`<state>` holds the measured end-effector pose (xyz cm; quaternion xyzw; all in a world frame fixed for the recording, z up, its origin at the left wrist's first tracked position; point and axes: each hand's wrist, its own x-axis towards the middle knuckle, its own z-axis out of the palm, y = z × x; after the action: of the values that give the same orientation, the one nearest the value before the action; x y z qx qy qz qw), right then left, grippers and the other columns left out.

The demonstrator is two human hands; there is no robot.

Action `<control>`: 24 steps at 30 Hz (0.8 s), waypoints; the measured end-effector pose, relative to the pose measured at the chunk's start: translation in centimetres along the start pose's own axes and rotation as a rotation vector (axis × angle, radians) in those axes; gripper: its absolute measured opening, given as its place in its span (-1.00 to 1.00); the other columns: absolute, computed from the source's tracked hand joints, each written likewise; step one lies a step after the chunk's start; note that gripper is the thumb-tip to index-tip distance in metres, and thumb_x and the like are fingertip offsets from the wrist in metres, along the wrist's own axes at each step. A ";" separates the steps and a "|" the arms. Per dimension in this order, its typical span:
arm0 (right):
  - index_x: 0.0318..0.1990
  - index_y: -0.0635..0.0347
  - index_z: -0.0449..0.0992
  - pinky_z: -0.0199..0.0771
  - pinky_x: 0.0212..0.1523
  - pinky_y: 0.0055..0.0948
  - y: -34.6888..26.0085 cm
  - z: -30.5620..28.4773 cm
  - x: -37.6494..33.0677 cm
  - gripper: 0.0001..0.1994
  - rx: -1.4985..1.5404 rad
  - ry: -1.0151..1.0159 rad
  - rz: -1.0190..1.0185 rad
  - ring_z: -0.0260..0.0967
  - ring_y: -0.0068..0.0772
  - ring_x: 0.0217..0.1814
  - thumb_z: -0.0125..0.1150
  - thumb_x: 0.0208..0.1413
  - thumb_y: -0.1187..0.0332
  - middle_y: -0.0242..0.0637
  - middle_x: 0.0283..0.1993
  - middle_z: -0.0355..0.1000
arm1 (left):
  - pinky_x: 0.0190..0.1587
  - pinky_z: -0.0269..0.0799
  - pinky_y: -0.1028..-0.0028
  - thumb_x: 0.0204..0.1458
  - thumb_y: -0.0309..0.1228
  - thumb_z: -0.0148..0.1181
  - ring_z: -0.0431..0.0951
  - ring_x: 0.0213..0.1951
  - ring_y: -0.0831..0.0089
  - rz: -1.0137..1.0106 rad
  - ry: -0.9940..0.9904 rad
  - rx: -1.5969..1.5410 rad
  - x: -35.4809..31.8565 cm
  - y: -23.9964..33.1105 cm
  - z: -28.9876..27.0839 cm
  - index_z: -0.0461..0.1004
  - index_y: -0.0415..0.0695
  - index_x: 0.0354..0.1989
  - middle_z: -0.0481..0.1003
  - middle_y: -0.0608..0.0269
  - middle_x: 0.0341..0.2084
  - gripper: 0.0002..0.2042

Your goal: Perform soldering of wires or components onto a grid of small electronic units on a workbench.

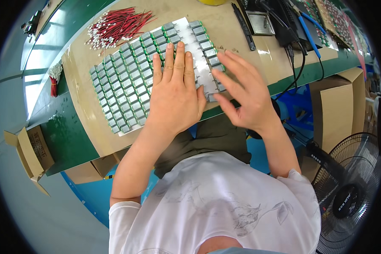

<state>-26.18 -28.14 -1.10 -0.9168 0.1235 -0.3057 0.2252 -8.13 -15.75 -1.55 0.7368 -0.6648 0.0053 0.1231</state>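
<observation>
While the left hand lies flat: it covers grey modules, gripping nothing.
Right hand: spread wide; whether it touches the rightmost modules, I cannot tell.
Modules: in columns, on white sheet.
Risk: uneven palm pressure could skew columns.

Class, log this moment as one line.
left hand: flat over gray blocks; right hand: open, at rightmost column; red wires: piled beyond blocks
</observation>
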 end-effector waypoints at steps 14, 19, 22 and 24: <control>-0.10 0.25 0.71 0.54 0.23 -0.06 -1.0 0.7 -2.7 -0.67 -0.076 0.014 -0.008 0.37 0.09 0.46 0.56 -0.10 0.46 -0.01 0.37 0.47 | 0.57 -0.16 -0.26 0.20 -0.25 0.16 0.02 0.58 -0.29 -0.002 -0.016 0.018 -0.1 0.1 0.3 0.18 -0.56 0.46 0.09 -0.41 0.53 -0.25; -0.12 0.25 0.72 0.54 0.22 -0.09 -0.9 0.7 -3.1 -0.71 -0.091 0.037 0.001 0.40 0.09 0.43 0.52 -0.08 0.51 0.00 0.34 0.50 | 0.56 -0.16 -0.27 0.19 -0.20 0.17 0.02 0.58 -0.29 -0.003 -0.023 0.026 0.0 0.2 0.1 0.23 -0.58 0.43 0.10 -0.42 0.52 -0.24; -0.11 0.26 0.72 0.54 0.20 -0.13 -0.9 0.7 -3.5 -0.72 -0.106 0.053 0.024 0.44 0.08 0.39 0.48 -0.05 0.53 0.00 0.31 0.51 | 0.56 -0.15 -0.27 0.19 -0.20 0.17 0.05 0.57 -0.30 -0.002 -0.040 0.029 0.3 0.3 -0.5 0.25 -0.58 0.41 0.14 -0.42 0.50 -0.26; -0.10 0.26 0.72 0.54 0.18 -0.15 -0.8 0.5 -3.7 -0.72 -0.120 0.045 0.045 0.46 0.08 0.36 0.46 -0.03 0.55 0.00 0.28 0.53 | 0.56 -0.14 -0.26 0.19 -0.22 0.16 0.09 0.55 -0.29 0.025 -0.038 0.061 0.7 0.3 -1.1 0.27 -0.57 0.39 0.21 -0.41 0.46 -0.28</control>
<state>-28.67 -25.96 -2.96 -0.9186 0.1671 -0.3130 0.1740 -8.16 -16.21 -0.33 0.7319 -0.6756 0.0128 0.0878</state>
